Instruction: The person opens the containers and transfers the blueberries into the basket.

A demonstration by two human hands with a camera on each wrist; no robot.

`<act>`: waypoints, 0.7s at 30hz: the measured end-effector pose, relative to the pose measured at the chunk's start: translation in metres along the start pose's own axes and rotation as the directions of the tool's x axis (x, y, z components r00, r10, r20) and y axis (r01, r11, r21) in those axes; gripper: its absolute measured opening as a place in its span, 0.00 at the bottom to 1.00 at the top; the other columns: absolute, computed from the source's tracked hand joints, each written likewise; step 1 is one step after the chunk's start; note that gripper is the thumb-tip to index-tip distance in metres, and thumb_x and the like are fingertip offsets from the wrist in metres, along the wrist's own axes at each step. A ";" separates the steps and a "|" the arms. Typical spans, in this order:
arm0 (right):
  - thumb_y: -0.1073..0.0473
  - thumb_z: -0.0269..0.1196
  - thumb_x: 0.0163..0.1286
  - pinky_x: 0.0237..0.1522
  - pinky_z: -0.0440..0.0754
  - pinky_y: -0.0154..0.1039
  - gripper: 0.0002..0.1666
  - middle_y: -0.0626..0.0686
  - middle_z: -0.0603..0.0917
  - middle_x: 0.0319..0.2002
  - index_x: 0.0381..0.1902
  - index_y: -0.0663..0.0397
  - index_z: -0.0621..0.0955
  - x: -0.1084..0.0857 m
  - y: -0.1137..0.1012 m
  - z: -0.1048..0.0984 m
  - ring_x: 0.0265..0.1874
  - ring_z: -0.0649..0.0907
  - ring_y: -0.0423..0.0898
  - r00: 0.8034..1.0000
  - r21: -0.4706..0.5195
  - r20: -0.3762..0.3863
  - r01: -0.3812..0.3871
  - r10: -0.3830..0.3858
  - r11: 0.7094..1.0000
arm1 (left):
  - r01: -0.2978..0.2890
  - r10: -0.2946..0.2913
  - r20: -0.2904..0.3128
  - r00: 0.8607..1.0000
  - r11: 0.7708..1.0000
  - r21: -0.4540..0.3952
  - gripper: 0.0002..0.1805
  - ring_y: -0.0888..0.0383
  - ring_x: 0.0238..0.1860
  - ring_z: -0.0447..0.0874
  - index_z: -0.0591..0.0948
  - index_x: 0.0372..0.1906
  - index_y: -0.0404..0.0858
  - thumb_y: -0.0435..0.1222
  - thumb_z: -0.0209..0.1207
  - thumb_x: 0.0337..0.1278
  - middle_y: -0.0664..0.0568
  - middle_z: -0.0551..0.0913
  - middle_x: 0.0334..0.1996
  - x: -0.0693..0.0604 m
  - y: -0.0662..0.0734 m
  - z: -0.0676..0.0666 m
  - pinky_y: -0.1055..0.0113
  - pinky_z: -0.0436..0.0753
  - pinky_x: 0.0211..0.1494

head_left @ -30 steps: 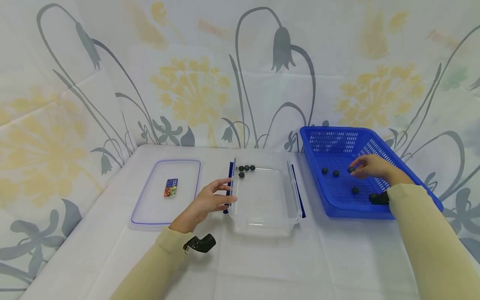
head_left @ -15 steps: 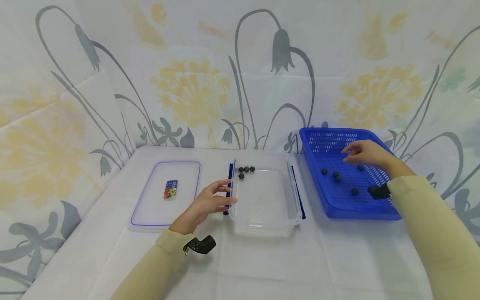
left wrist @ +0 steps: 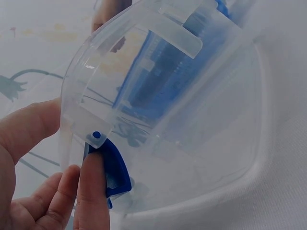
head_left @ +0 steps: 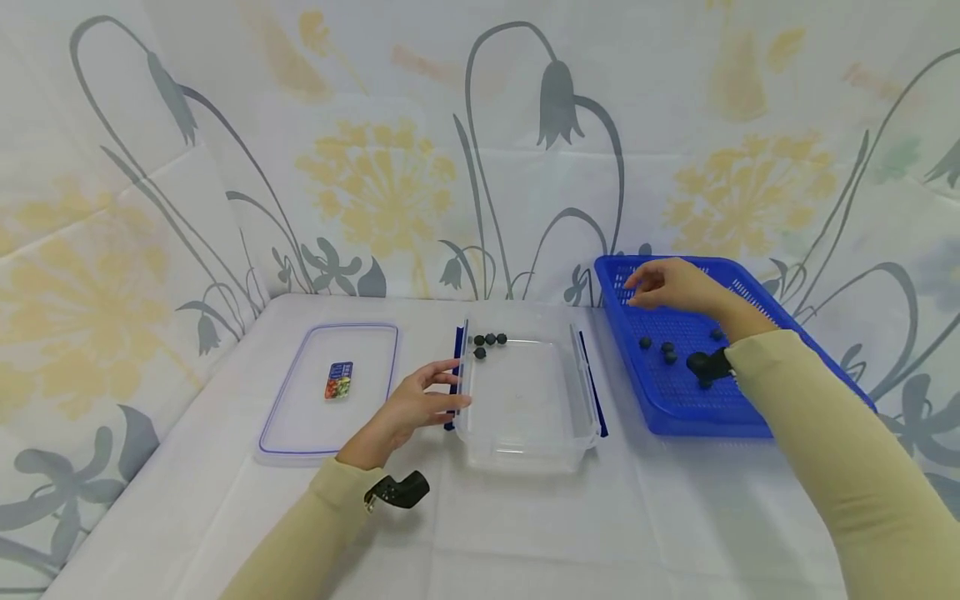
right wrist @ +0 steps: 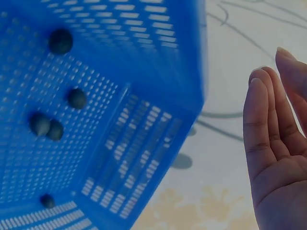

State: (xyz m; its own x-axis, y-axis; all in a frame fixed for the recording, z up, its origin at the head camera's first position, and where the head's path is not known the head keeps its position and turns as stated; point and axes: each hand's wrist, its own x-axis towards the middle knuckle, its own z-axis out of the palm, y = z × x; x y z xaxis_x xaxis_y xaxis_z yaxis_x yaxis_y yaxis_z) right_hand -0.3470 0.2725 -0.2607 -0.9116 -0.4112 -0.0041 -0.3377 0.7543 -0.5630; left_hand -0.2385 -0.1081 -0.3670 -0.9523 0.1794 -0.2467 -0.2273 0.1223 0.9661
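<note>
A clear plastic box (head_left: 525,392) with blue side latches stands mid-table. My left hand (head_left: 416,404) holds its left side, with thumb and fingers at the rim and the blue latch (left wrist: 117,170). Several dark round berries, like blueberries (head_left: 491,339), lie in its far left corner. Over the left part of a blue perforated basket (head_left: 720,425) hovers my right hand (head_left: 678,287), fingers gently bent. Between its fingertips no berry shows in the head view or the right wrist view. Several more dark berries (right wrist: 76,98) lie on the basket floor, partly hidden by the wrist camera in the head view.
A clear lid (head_left: 307,417) with a blue-purple edge lies flat to the left, bearing a small coloured sticker (head_left: 338,381). White cloth (head_left: 517,533) covers the table. A flower-patterned curtain (head_left: 390,208) hangs behind.
My right hand has lifted from the berries and moved left above the basket. A berry now lies beside another where none showed one second ago. My left hand stays at the box.
</note>
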 end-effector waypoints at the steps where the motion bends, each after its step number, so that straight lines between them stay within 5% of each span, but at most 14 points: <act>1: 0.59 0.64 0.63 0.43 0.78 0.52 0.19 0.56 0.81 0.36 0.48 0.65 0.78 0.002 -0.003 0.002 0.36 0.80 0.52 1.000 0.004 0.001 0.009 -0.009 1.000 | 0.000 0.000 0.000 1.000 1.000 0.002 0.35 0.53 0.42 0.78 0.68 0.65 0.44 0.31 0.67 0.49 0.47 0.72 0.53 0.000 0.000 0.000 0.57 0.81 0.48; 21: 0.63 0.63 0.62 0.39 0.78 0.45 0.14 0.57 0.82 0.34 0.45 0.64 0.79 0.044 -0.056 0.047 0.33 0.79 0.52 0.987 0.070 0.080 0.135 -0.141 0.988 | -0.013 0.014 0.018 1.000 1.000 -0.018 0.36 0.52 0.45 0.76 0.68 0.65 0.44 0.31 0.67 0.49 0.45 0.70 0.54 0.003 -0.003 0.000 0.57 0.80 0.48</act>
State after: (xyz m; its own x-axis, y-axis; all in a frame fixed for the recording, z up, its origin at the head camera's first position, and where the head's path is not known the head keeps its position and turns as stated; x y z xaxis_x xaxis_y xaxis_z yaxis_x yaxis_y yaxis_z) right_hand -0.3574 0.1881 -0.2681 -0.8331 -0.5530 0.0091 -0.4408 0.6539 -0.6149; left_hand -0.2408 -0.1084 -0.3705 -0.9515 0.1986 -0.2348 -0.2182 0.1020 0.9706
